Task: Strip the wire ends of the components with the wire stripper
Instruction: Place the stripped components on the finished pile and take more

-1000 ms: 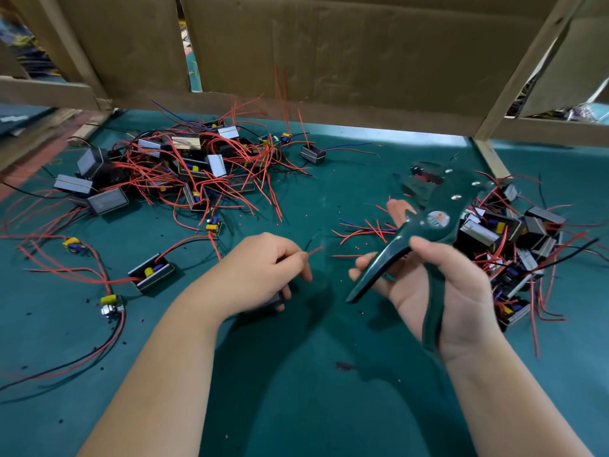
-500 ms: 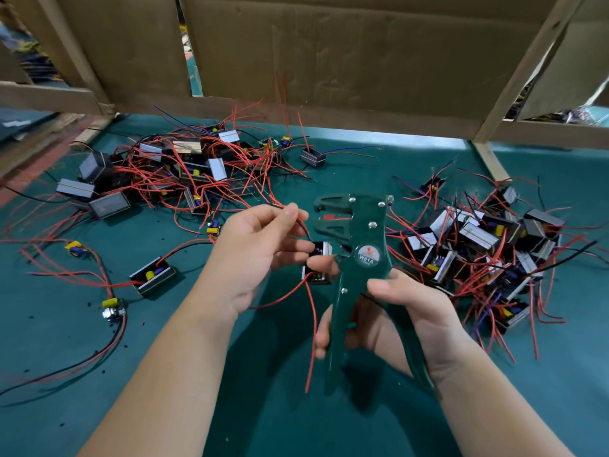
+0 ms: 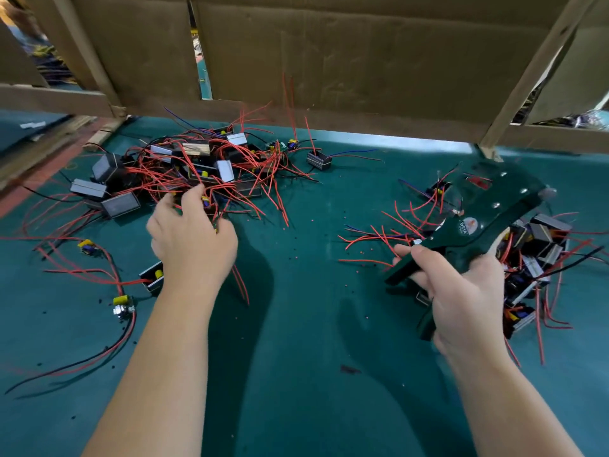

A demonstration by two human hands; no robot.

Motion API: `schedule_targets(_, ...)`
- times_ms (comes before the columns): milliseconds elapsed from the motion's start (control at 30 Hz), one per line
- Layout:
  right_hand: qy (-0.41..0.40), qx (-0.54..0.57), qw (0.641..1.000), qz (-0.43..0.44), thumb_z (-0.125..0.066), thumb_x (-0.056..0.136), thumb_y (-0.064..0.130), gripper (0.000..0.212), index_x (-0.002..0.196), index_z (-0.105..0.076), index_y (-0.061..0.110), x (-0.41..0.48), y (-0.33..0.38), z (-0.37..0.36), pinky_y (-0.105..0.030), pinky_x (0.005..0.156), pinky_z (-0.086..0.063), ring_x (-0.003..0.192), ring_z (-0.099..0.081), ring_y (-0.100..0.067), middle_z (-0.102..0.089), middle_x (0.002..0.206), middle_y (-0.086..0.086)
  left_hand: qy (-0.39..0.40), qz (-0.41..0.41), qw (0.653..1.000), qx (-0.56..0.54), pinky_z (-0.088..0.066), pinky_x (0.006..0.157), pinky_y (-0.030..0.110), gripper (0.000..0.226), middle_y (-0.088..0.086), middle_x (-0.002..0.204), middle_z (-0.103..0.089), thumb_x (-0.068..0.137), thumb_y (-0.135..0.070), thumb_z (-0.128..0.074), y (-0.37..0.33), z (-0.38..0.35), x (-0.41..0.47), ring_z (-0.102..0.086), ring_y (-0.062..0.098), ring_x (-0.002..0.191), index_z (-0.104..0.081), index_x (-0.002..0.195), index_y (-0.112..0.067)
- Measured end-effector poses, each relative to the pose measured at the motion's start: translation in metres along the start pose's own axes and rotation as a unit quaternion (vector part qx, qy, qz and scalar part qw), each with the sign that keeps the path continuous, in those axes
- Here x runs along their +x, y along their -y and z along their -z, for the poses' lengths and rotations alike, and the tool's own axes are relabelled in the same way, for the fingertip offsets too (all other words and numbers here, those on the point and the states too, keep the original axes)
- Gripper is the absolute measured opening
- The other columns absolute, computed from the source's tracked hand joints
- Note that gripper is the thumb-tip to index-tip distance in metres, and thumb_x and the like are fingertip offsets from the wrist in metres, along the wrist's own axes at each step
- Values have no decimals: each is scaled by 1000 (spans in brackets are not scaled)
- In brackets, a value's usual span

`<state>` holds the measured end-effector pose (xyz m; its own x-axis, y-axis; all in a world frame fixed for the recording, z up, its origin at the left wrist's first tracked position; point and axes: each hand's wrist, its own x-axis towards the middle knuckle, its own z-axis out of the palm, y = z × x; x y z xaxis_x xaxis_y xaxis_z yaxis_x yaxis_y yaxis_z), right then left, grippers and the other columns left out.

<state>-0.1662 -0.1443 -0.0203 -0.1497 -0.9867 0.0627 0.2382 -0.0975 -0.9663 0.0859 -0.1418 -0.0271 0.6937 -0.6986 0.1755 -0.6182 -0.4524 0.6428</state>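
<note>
Reaching far and left, the left hand (image 3: 191, 239) lies on the near edge of the left pile of components (image 3: 211, 166), a tangle of small black and silver boxes trailing red wires (image 3: 263, 192) on the far left of the green worktop (image 3: 296, 324). Its fingers bend down among the wires beside a small yellow and blue part, but the back of the hand hides the grip, so whether it pinches anything cannot be told. The right hand (image 3: 461, 291) is at the near right, its grip curled round the two spread handles of the dark green wire stripper (image 3: 468, 230), with the thumb laid on the upper handle. The tool's head points far and right and is blurred. It is in front of the right pile of components (image 3: 540, 245), whose red wire ends fan out to the left toward the middle of the worktop. A lone component (image 3: 318, 159) sits apart at the far side, between the two piles and near the cardboard wall (image 3: 329, 61). Another small box (image 3: 150, 278) lies just beside the left wrist, and two yellow parts (image 3: 87, 247) on red and black leads lie at the near left. Tiny red and black crumbs (image 3: 361, 252) dot the worktop between the hands.
</note>
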Motion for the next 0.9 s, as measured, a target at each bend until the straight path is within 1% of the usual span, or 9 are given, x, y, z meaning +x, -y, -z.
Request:
schedule_targets(133, 6, -30, 999, 14, -77, 55, 38, 99, 138, -41, -4, -1, 4, 0, -60, 99, -45, 118, -60, -31, -44, 142, -29, 60, 9, 994, 94, -17, 111, 49, 55, 15, 153, -28, 95, -27, -46, 4, -4, 4, -22, 36, 139, -30, 148, -28)
schedule_targets(233, 13, -27, 999, 17, -74, 62, 28, 60, 111, -56, -2, -1, -1, 4, -65, 80, -53, 90, -68, -41, -70, 93, -24, 68, -11, 989, 131, -25, 106, 48, 48, 12, 145, -42, 94, -28, -46, 6, -7, 4, -36, 36, 130, -42, 142, -26)
schedule_targets(333, 52, -20, 998, 15, -63, 74, 14, 9, 83, -65, 13, -1, -6, 6, -63, 75, -55, 81, -70, -38, -67, 60, -2, 50, -19, 995, 81, -37, 95, 45, 30, 11, 118, -58, 95, -27, -48, 8, -6, 6, -50, 35, 107, -61, 122, -25)
schedule_targets(433, 68, 21, 997, -13, -60, 76, 9, 11, 72, -65, 17, 1, -9, 2, -53, 63, -59, 76, -70, -36, -67, 62, -3, 38, -30, 999, 21, -47, 89, 45, 23, 5, 91, -65, 95, -34, -47, 9, -5, 6, -55, 33, 90, -66, 97, -22)
schedule_targets(500, 57, 19, 998, -10, -61, 75, 9, 9, 84, -61, 11, 2, -9, 1, -48, 63, -59, 78, -71, -34, -68, 66, -3, 37, -34, 999, 5, -45, 91, 45, 29, 3, 91, -65, 94, -46, -44, 8, -4, 6, -55, 32, 95, -65, 88, -26)
schedule_targets(567, 50, 6, 999, 7, -62, 73, 12, 32, 103, -56, 3, 3, -10, 1, -50, 69, -60, 82, -72, -33, -68, 71, -1, 56, -29, 998, 19, -39, 95, 44, 40, 3, 100, -63, 92, -60, -37, 6, -4, 6, -49, 32, 106, -62, 81, -32)
schedule_targets(633, 45, -5, 999, 17, -63, 72, 13, 40, 109, -53, 1, 2, -10, 2, -52, 74, -59, 83, -72, -33, -68, 72, -2, 83, -22, 993, 79, -29, 101, 46, 44, 7, 124, -55, 90, -67, -30, 6, -8, 6, -41, 33, 119, -63, 91, -38)
schedule_targets(700, 48, -13, 999, 19, -62, 74, 13, 27, 98, -55, 5, -1, -11, 3, -53, 73, -59, 82, -72, -34, -67, 62, 0, 104, -20, 983, 149, -22, 108, 46, 48, 13, 147, -37, 91, -68, -27, 7, -12, 5, -29, 33, 132, -56, 122, -46)
schedule_targets(900, 76, 2, 997, 5, -61, 77, 13, 16, 91, -57, 7, -9, -13, -1, -51, 69, -60, 81, -71, -37, -60, 50, 3, 98, 3, 978, 186, -14, 112, 47, 59, 25, 156, -13, 92, -67, -23, 9, -18, 8, -15, 37, 140, -31, 146, -42)
